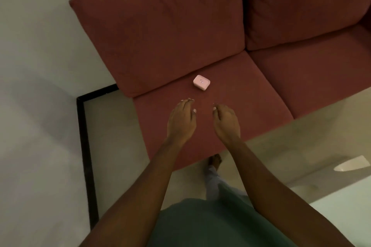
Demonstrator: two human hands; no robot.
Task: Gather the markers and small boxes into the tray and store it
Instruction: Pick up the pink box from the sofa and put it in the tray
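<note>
A small pink box (201,82) lies flat on the left seat cushion of a dark red sofa (230,94), near the back cushion. Both of my hands hover over the seat just in front of the box. My left hand (182,119) sits slightly left of the box, fingers loosely curled and apart, holding nothing. My right hand (226,120) is slightly right of the box, fingers also curled downward and empty. Neither hand touches the box. No tray or markers are in view.
A black frame edge (85,146) runs along the floor left of the sofa. The wall (40,36) stands at left. A pale surface (341,216) with a white object (353,163) beside it lies at right. My foot (215,160) stands by the sofa's front edge.
</note>
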